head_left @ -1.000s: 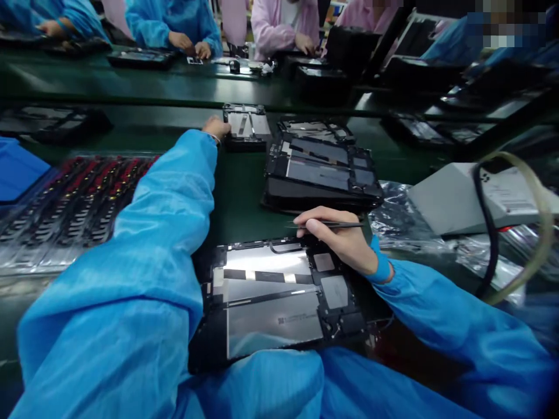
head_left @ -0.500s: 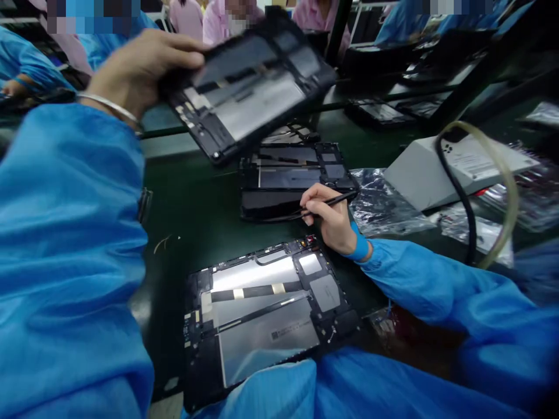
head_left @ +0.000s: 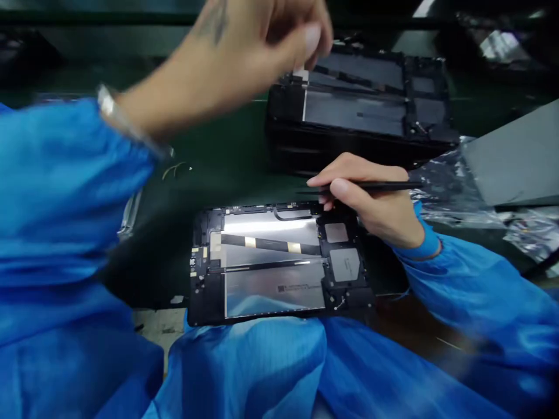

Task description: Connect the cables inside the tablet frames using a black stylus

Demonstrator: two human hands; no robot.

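Tablet chassis (head_left: 271, 285) with bare inner parts, lying flat on the dark green table (head_left: 231, 169) at the near side, with the lower edge right by the folds of blue garment (head_left: 248, 372). Silvery panels across the middle, crossed by a dark ribbon cable (head_left: 271, 244) with two pale gold patches. At the far right corner, partly in front of it, right hand (head_left: 371, 201) closed, with black tweezers (head_left: 388, 185) pinched between thumb and fingers, tips pointing left just past the chassis's far edge. Blue band (head_left: 425, 241) around that wrist. To the right, crumpled clear plastic (head_left: 454, 186), then a grey box (head_left: 519, 151) partly out of view. Farther out, a stack of similar tablets (head_left: 353, 107), well filled with dark layers. Over the stack's left end, left hand (head_left: 257, 52) with loosely curled fingers, blurred and partly cut off. Cannot tell whether touching the stack or holding anything.
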